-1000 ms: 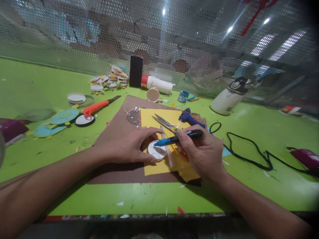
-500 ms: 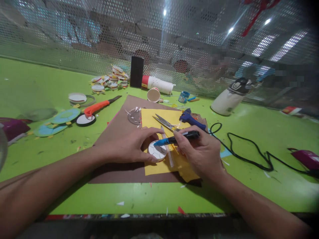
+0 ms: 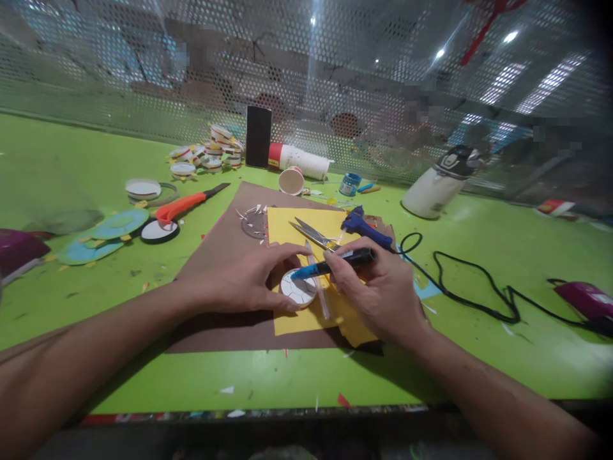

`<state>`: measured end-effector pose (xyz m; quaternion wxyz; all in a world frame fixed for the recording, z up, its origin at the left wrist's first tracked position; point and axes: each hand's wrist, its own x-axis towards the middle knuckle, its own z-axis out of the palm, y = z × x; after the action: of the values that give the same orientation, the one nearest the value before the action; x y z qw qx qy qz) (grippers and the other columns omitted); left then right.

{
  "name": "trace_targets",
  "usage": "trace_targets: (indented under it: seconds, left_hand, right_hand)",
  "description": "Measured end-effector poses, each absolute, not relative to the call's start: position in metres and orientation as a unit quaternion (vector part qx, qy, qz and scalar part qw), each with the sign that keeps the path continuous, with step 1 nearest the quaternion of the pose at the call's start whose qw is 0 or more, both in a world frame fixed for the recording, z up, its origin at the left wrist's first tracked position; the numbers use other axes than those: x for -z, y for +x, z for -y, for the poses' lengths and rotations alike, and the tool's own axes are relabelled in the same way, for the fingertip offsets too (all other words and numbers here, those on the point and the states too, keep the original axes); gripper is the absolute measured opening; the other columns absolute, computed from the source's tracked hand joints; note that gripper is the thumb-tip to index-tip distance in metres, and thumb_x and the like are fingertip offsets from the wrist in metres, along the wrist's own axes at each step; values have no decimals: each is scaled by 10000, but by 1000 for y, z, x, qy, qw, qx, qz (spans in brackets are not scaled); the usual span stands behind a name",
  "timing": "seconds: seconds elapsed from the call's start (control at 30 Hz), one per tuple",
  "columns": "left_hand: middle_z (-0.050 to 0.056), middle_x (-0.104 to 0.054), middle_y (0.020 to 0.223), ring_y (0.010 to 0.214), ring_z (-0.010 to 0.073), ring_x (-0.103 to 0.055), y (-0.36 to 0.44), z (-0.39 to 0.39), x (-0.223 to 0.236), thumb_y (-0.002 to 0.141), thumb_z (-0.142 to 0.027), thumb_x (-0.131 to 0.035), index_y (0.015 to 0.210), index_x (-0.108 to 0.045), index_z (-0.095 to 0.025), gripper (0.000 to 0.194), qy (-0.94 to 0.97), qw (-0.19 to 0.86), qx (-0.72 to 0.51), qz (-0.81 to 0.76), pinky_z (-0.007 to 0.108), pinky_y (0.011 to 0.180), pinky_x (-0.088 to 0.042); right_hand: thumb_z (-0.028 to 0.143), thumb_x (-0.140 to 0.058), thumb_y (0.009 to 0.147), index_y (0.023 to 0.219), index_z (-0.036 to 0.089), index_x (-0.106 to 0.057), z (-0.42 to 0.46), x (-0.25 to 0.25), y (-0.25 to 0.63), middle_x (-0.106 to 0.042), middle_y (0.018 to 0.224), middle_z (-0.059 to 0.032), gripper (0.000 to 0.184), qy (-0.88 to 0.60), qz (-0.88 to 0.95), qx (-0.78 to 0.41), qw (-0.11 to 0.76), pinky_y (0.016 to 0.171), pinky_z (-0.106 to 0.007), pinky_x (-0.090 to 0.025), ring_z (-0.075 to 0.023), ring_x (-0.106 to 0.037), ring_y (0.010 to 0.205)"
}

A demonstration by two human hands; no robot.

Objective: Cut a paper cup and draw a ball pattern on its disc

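Observation:
My left hand [image 3: 268, 278] grips the rim of a small white disc [image 3: 297, 292] between thumb and fingers. Dark lines are drawn across the disc's top. In my right hand [image 3: 378, 287] is a black marker pen [image 3: 335, 263] with a blue front end, its tip at the disc's upper left. The disc rests on yellow paper [image 3: 297, 324], which lies over a brown sheet [image 3: 211, 338]. A clear, slim pen-like stick [image 3: 322, 294] lies just right of the disc. Scissors [image 3: 311, 234] lie beyond my fingers, their handles partly hidden, near a blue glue gun [image 3: 366, 229].
At left are an orange-handled knife [image 3: 184, 207] and light-blue discs [image 3: 119, 225]. Behind stand a phone [image 3: 258, 137], stacked paper cups [image 3: 301, 161], a pile of small drums [image 3: 213, 150] and a blue jar [image 3: 350, 184]. A white bottle [image 3: 433, 188] and black cord [image 3: 472, 306] are at right.
The marker's back end and my right hand have shifted slightly left, while the tip has moved to the disc's upper left. My left hand keeps its grip on the disc.

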<state>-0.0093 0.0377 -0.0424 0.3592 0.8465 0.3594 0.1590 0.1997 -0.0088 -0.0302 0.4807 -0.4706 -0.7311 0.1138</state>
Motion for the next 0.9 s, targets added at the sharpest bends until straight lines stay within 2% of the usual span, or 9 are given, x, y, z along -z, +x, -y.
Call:
trace_targets:
  seconds: [0.07,0.23,0.4,0.53,0.73,0.9]
  left_hand:
    - [77,-629,1234,1019,250,-598,-9,-38,43,778,-472,-736,1398,-456,-210,729,845,367,-161,-354,343,845,-477]
    - [34,-660,1063,882,211,-612,-9,-37,41,783,-482,-733,1395,-455,-214,724,844,368,-156,-359,296,730,-482]
    - [56,-637,1213,942,217,-617,-9,-37,41,771,-479,-743,1400,-452,-212,742,847,362,-168,-353,304,783,-494]
    - [56,-634,1236,964,222,-616,-9,-37,42,769,-480,-741,1397,-459,-218,737,846,361,-167,-355,318,805,-499]
    - [54,-638,1204,893,204,-608,-9,-37,42,779,-500,-728,1408,-441,-206,751,844,371,-162,-353,315,757,-500]
    - [67,-638,1198,915,217,-609,-8,-37,42,776,-507,-727,1392,-453,-191,745,845,371,-166,-347,325,769,-499]
  right_hand:
    - [289,-663,866,778,152,-617,8,32,201,-576,574,28,169,-461,731,-122,489,480,-209,-424,-88,-517,492]
    - [312,-646,896,819,159,-631,7,36,206,-593,614,18,171,-456,678,-144,559,483,-231,-452,-95,-540,482]
    - [329,-662,888,766,163,-618,6,36,206,-574,582,22,211,-463,679,-162,545,447,-228,-416,-82,-494,443]
    - [342,-666,891,783,164,-614,6,39,205,-556,540,36,215,-463,683,-182,535,416,-217,-371,-73,-458,413]
    - [342,-671,886,784,161,-618,5,41,205,-560,538,36,214,-462,688,-174,531,420,-216,-371,-74,-463,418]
    - [331,-668,883,786,161,-620,5,40,204,-550,530,41,201,-466,692,-163,527,428,-220,-376,-77,-462,421]
